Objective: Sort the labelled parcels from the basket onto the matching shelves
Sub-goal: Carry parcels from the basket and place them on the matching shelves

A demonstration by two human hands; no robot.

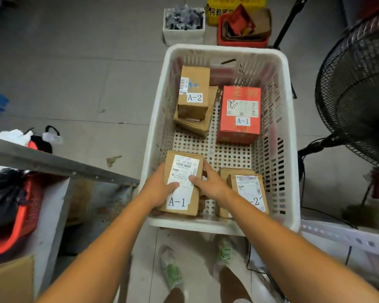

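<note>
A white plastic basket (160, 136) stands on the floor with several parcels in it. At its near left lies a brown box labelled A-1 (185, 171). My left hand (160, 189) grips its left side with the thumb on the label. My right hand (208, 182) grips its right side, thumb on top. A brown box with a label ending in 2 (248, 189) lies at the near right, partly under my right forearm. A red box labelled A-1 (240, 114) sits at the far right. A brown box labelled A-2 (194, 92) rests on another brown box at the far left.
A grey metal shelf edge (59, 165) runs on the left, with a red basket (20, 217) below it. A black floor fan (359, 88) stands to the right. A white shelf rail (346, 235) is at near right. A white bin (184, 27) and a red crate (243, 29) sit beyond the basket.
</note>
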